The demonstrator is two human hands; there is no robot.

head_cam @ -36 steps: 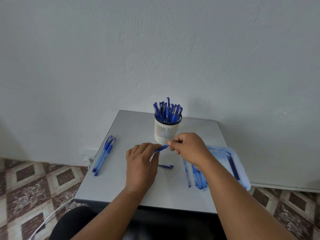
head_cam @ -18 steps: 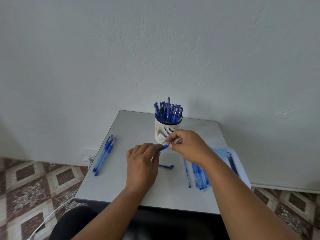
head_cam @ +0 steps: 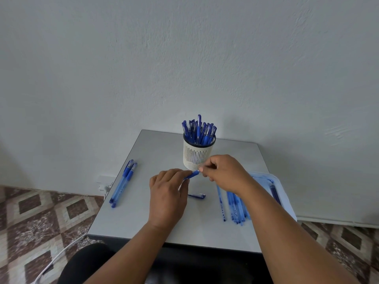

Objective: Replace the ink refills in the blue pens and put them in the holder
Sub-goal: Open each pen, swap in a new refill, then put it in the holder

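Grey tabletop (head_cam: 143, 218) carrying: pale blue tray (head_cam: 284, 193) sitting at its right edge; white slotted holder (head_cam: 196, 156) standing at the back, filled with pens; left hand (head_cam: 167, 198) and right hand (head_cam: 223, 173), fingers curling around and pinching one blue pen (head_cam: 191, 175) before the holder; loose refills (head_cam: 235, 208) lying right; two pens (head_cam: 123, 184) lying left; pen cap (head_cam: 198, 196) lying centre.

Translucent blue plastic pens (head_cam: 122, 183) lie on the smooth, matt grey table (head_cam: 155, 148) beside a slotted white plastic holder (head_cam: 197, 155).
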